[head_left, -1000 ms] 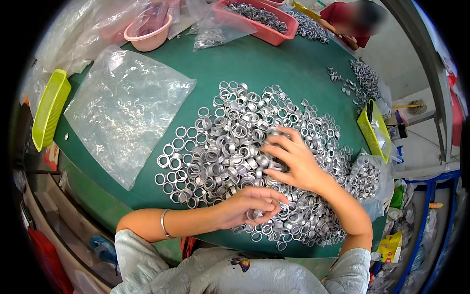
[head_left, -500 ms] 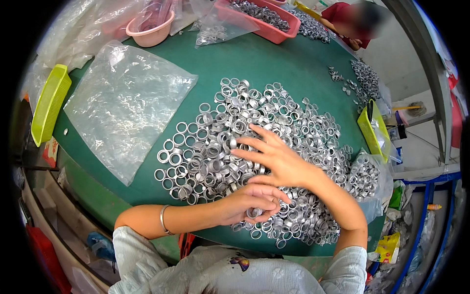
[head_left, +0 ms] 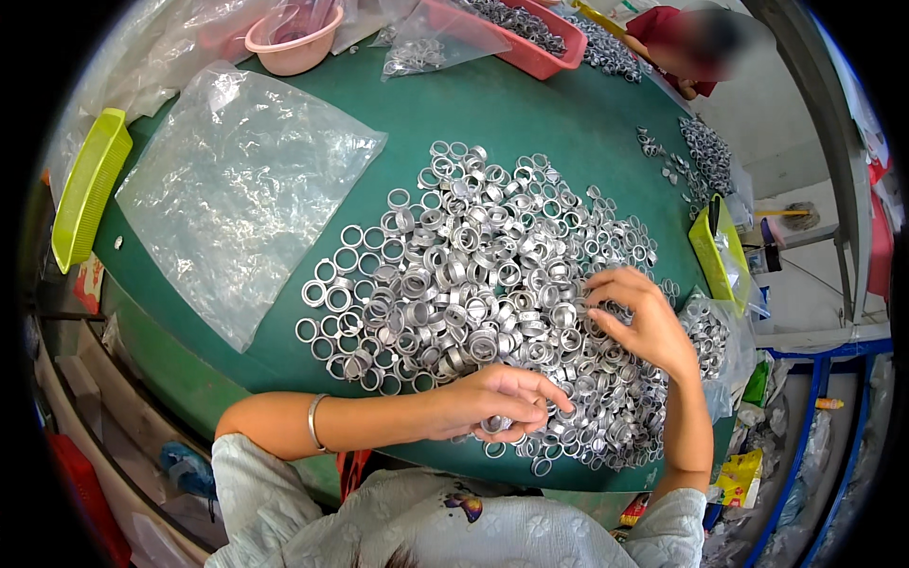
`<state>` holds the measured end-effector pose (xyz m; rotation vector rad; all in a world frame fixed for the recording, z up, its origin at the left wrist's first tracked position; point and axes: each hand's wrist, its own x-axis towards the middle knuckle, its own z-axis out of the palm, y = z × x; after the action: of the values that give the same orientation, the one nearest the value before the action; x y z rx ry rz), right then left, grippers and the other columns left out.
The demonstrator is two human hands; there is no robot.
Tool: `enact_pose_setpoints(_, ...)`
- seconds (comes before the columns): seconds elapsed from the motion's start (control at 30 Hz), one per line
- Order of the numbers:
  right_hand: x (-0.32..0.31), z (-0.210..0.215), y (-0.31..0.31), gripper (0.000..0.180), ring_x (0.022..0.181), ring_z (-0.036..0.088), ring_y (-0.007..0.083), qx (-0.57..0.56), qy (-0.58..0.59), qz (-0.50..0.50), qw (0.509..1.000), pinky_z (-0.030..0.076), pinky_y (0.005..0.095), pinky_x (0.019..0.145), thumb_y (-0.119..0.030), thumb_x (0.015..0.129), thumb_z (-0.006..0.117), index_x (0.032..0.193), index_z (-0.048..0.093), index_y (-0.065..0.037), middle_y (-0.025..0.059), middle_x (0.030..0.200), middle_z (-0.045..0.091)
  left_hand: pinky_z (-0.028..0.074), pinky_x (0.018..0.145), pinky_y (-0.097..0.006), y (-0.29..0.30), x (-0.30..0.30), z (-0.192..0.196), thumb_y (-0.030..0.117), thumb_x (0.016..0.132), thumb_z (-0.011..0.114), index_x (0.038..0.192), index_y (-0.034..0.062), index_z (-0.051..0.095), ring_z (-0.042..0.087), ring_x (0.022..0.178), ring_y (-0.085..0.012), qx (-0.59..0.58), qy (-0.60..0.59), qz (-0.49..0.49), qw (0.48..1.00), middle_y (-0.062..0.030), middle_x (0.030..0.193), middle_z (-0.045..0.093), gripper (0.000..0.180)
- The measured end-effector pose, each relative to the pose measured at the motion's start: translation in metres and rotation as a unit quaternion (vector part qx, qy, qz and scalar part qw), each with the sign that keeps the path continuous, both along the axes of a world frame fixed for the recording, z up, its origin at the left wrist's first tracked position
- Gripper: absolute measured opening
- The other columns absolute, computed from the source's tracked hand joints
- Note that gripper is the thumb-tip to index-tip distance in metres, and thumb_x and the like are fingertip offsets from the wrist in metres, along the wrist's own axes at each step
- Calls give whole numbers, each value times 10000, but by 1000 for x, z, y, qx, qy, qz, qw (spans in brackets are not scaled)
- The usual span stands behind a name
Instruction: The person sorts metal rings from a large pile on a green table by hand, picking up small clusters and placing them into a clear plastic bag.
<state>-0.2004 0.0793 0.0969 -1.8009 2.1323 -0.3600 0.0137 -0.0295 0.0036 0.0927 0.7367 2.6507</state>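
Observation:
A broad heap of silvery metal rings [head_left: 473, 256] covers the middle of the green table. My left hand [head_left: 507, 402] is curled at the heap's near edge, palm turned inward. At least one metal ring [head_left: 493, 425] shows between its bent fingers; anything deeper in the palm is hidden. Over the right side of the heap, my right hand [head_left: 644, 322] reaches down with bent fingers. Its thumb and fingertips close about a metal ring [head_left: 584, 305], partly covered by the fingers and hard to separate from the rings beneath.
A clear plastic bag [head_left: 246, 189] lies flat on the left. Yellow-green baskets stand at the left [head_left: 90, 189] and right [head_left: 715, 251] edges. A bag of rings [head_left: 710, 336] sits beside the heap. Behind are a pink basin [head_left: 294, 47] and tray [head_left: 549, 62]; a person [head_left: 663, 38] is far right.
My right hand has moved right across the heap, from its middle to its right side, and its spread fingers have bent inward. My left hand stays nearly in place with its ring.

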Motion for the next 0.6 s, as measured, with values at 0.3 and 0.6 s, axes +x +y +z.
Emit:
enact_pose_setpoints(0.3, 44, -50, -71, 202, 927, 498, 229, -44, 90, 44, 994, 384, 360, 843, -104, 695, 730, 885, 672, -69, 58, 913, 543, 231, 372, -179, -3, -2, 3, 120, 926, 517, 1209, -37, 517, 379, 414, -27, -20, -9, -47, 999, -41, 702, 534, 324)
enact_pose_setpoints(0.6, 30, -48, -71, 254, 954, 513, 225, -57, 62, 21, 996, 367, 357, 862, -167, 655, 771, 857, 674, -47, 61, 939, 560, 233, 368, -195, -1, -1, 5, 415, 958, 431, 1249, 4, 490, 414, 456, -59, -11, -43, -27, 999, -37, 738, 539, 507)
